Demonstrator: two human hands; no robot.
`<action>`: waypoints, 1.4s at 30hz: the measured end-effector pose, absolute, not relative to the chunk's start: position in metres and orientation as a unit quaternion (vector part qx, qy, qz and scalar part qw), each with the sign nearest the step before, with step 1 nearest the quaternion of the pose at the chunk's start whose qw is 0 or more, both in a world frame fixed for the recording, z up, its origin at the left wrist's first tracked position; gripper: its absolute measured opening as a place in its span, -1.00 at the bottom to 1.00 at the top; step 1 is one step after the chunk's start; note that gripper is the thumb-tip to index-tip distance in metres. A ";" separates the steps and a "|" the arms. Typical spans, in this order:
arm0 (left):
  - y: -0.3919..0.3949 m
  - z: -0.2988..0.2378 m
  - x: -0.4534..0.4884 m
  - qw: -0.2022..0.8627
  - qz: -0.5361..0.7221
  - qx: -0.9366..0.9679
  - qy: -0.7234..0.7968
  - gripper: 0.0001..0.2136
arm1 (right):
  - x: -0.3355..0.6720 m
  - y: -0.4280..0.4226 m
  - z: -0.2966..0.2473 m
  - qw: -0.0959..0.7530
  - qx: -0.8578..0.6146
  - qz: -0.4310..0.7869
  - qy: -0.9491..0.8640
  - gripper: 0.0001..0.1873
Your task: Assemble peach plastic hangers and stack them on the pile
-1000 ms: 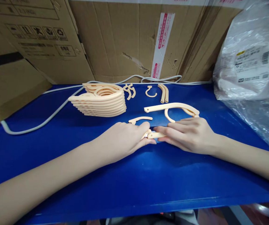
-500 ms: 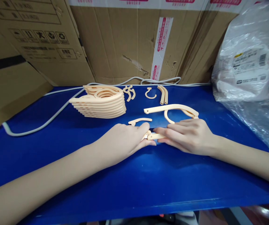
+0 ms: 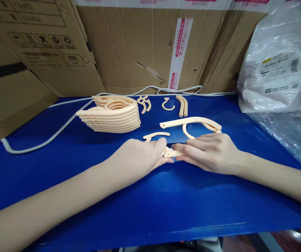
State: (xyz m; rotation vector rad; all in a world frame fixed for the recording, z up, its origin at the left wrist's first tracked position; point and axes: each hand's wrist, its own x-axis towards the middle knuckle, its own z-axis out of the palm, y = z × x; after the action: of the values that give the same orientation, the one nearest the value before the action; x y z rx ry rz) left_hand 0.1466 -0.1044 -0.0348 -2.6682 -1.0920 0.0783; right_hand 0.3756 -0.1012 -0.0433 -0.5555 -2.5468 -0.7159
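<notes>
My left hand (image 3: 140, 157) and my right hand (image 3: 210, 151) meet fingertip to fingertip on the blue table (image 3: 150, 203). Both pinch a peach plastic hanger piece (image 3: 173, 153) where two parts join. A curved hook part (image 3: 155, 135) pokes out behind my left fingers. The long hanger arm (image 3: 189, 121) arcs behind my right hand and runs under it. Most of the held joint is hidden by my fingers.
A stack of several folded peach hangers (image 3: 111, 114) sits behind my left hand. Loose hooks (image 3: 144, 103), one hook (image 3: 167, 104) and a pair of curved arms (image 3: 182, 105) lie further back. A white cable (image 3: 48, 136), cardboard boxes (image 3: 145, 45) and plastic bags (image 3: 273, 77) border the table.
Both hands stay pressed on the same piece; only the view has shifted slightly.
</notes>
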 end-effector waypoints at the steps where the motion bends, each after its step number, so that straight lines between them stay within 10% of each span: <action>1: -0.104 -0.036 0.146 0.139 0.028 -0.914 -0.379 -0.61 | 0.376 -0.101 -0.043 0.214 -0.205 -0.254 -0.921 -0.73; 27: -0.105 -0.038 0.148 0.143 -0.014 -0.919 -0.368 -0.73 | 0.375 -0.103 -0.041 0.215 -0.230 -0.216 -0.924 -0.74; 42: -0.102 -0.015 0.135 -0.365 -0.113 -0.830 -0.407 -0.62 | 0.377 -0.106 -0.039 0.225 -0.230 -0.242 -0.915 -0.77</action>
State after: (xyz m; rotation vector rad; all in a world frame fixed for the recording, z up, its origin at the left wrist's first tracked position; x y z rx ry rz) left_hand 0.1347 -0.1016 -0.0150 -3.4656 -1.7002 -0.4731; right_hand 0.3766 -0.1064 -0.0391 -0.6339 -2.5254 -0.6684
